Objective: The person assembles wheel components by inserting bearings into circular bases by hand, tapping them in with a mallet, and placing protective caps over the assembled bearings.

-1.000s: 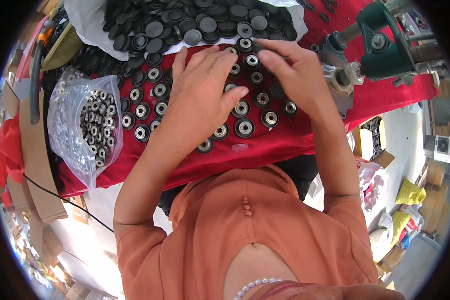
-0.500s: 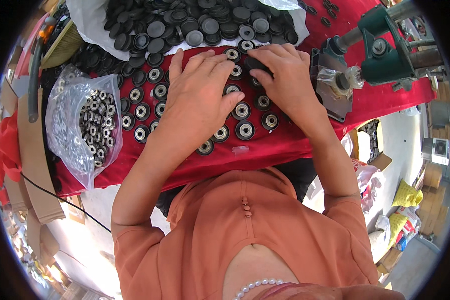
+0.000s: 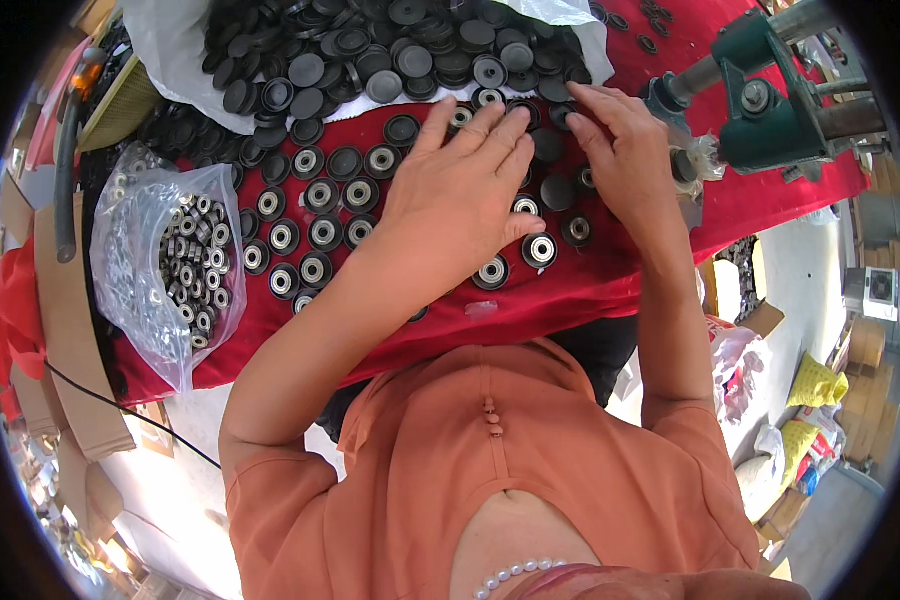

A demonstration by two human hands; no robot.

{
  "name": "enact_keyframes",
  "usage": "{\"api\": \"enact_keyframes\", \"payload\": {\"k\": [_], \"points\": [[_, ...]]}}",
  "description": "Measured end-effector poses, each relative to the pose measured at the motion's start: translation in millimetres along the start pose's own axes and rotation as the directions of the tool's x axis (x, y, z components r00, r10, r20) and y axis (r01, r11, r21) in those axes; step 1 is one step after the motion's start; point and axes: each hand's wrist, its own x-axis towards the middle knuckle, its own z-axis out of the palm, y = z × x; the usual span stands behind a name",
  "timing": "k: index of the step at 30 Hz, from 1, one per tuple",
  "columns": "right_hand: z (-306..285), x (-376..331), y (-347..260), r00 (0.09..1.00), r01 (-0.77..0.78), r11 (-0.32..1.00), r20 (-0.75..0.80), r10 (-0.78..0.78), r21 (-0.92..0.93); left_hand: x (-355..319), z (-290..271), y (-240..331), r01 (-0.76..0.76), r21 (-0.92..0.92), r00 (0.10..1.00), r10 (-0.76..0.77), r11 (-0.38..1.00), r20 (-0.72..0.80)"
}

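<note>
My left hand (image 3: 460, 190) lies flat over the rows of black round caps, its fingers stretched out and covering several of them. Metal bearings sit in many caps, such as the bearing (image 3: 537, 250) by my left thumb. To the right, my right hand (image 3: 625, 150) has thumb and index finger apart beside a black cap (image 3: 560, 115); its other fingers are partly hidden. Below that are plain black caps, one (image 3: 547, 146) and another (image 3: 558, 191), with no bearing showing. More caps with bearings, such as this one (image 3: 284, 237), stand in rows to the left.
A heap of black caps (image 3: 370, 60) lies on white sheeting at the back. At the left, a clear plastic bag (image 3: 130, 270) holds loose bearings. A green metal press-like fixture (image 3: 760, 95) stands at the right on the red cloth (image 3: 590, 290).
Both hands have shifted right, my right hand leaving the cap it was touching. Caps with bearings at centre left are uncovered, and plain black caps show between the hands.
</note>
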Motion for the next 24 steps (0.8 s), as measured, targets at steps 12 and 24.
{"api": "enact_keyframes", "payload": {"k": [12,24], "points": [[22.8,27.0,-17.1,0.982,0.125,0.967,0.165,-0.09,-0.221,0.8,12.8,14.9,0.017,0.046,1.0,-0.017,0.999,0.01],[-13.0,21.5,-29.2,0.985,-0.134,0.987,0.124,0.122,0.092,-1.6,-23.6,-17.4,0.209,-0.43,0.971,-0.238,0.878,-0.013]]}}
